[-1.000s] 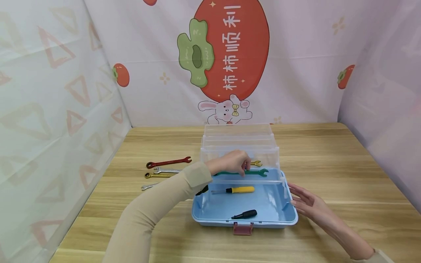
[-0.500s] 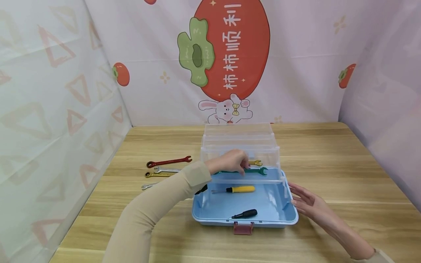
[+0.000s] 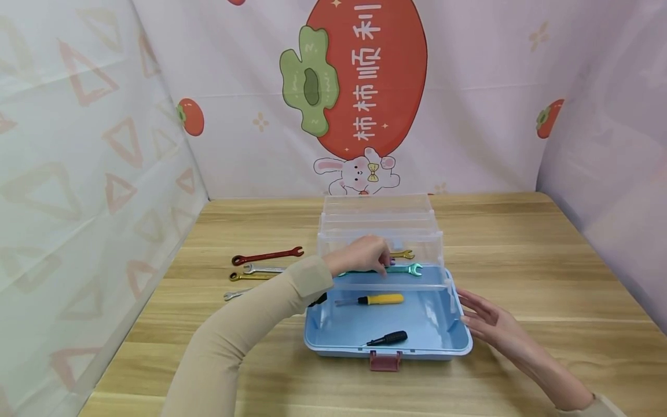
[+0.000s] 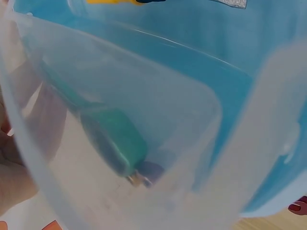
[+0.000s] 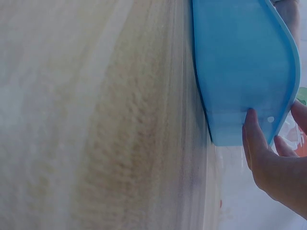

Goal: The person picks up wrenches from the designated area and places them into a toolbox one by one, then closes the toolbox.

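A light-blue toolbox (image 3: 427,330) stands with its clear lid and trays raised. My left hand (image 3: 362,255) reaches across the upright clear tray (image 3: 424,249) and pinches a green open-end wrench (image 3: 409,270). In the left wrist view the green wrench (image 4: 112,136) shows blurred through the clear plastic, a small purple piece (image 4: 151,172) by its end. A gold wrench (image 3: 403,255) is partly hidden behind the left hand. My right hand (image 3: 490,324) rests its nearly straight fingers (image 5: 254,129) against the box's right side wall.
Inside the box lie a yellow-handled screwdriver (image 3: 383,299) and a black-handled screwdriver (image 3: 388,339). Another black item (image 3: 319,299) is half covered by the left sleeve. On the table, left of the box, are a red wrench (image 3: 268,256), a gold ring-end wrench (image 3: 247,277) and silver wrenches (image 3: 260,269).
The green wrench has shifted slightly left and turned, now catching more light, as my left hand moves a little. My right hand keeps its place on the box.
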Motion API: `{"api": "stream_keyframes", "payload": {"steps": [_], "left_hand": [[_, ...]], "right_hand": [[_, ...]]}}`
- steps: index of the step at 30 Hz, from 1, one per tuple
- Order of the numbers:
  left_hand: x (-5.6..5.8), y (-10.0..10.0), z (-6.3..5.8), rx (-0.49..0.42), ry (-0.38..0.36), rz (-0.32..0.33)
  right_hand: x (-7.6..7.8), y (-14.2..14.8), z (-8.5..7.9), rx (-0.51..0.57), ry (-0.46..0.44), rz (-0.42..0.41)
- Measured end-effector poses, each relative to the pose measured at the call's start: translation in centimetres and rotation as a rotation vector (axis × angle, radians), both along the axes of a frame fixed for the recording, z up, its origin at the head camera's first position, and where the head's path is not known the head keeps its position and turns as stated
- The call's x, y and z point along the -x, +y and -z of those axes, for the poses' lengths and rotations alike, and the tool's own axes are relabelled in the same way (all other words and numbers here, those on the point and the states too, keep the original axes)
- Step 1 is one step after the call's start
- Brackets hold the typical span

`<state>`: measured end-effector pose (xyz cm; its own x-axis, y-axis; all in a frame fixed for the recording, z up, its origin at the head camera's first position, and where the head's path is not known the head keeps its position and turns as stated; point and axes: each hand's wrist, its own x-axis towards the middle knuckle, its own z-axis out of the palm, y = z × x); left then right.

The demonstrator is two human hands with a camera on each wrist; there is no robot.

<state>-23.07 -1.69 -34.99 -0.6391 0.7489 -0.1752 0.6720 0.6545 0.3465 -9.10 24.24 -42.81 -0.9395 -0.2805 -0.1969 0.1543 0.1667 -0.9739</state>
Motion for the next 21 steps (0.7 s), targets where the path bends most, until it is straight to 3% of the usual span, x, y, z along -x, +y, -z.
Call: {"api": "stream_keyframes", "payload": {"steps": [11, 21], "left_hand": [[0.32, -0.21, 0.44, -0.001, 0.019, 0.002], [0.23, -0.80, 0.25, -0.050, -0.020, 0.057]], "right_hand": [[0.00, -0.07, -0.18, 0.003, -0.023, 0.001], [0.00, -0.03, -0.16, -0.020, -0.027, 0.009]]}}
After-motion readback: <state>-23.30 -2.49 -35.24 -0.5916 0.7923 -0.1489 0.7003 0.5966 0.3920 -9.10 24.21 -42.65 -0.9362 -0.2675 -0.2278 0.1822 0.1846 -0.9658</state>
